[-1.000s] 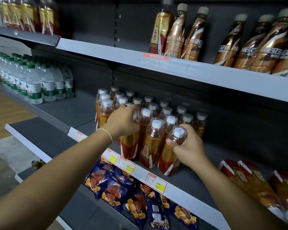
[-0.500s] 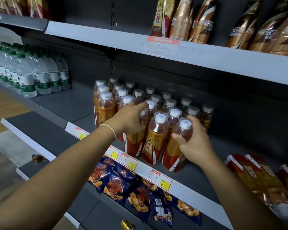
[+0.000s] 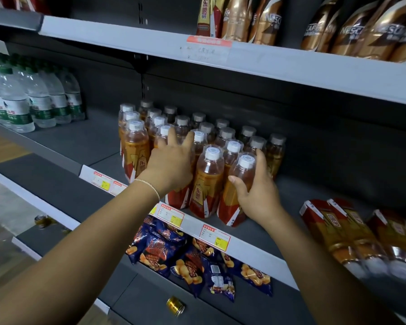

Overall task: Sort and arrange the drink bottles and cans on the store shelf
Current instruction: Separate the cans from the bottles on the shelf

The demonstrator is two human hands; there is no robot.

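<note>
The front-right amber drink bottle [image 3: 228, 205] stands at the edge of the middle shelf [image 3: 256, 253], cap up, its long axis leaning slightly right. The right hand [image 3: 260, 195] wraps round it. The left hand [image 3: 171, 167], fingers spread, presses against the neighbouring bottles [image 3: 208, 181].

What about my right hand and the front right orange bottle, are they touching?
Touching. The head view shows the right hand gripping the front right orange bottle, thumb laid across its front and fingers curled behind its neck.
</note>
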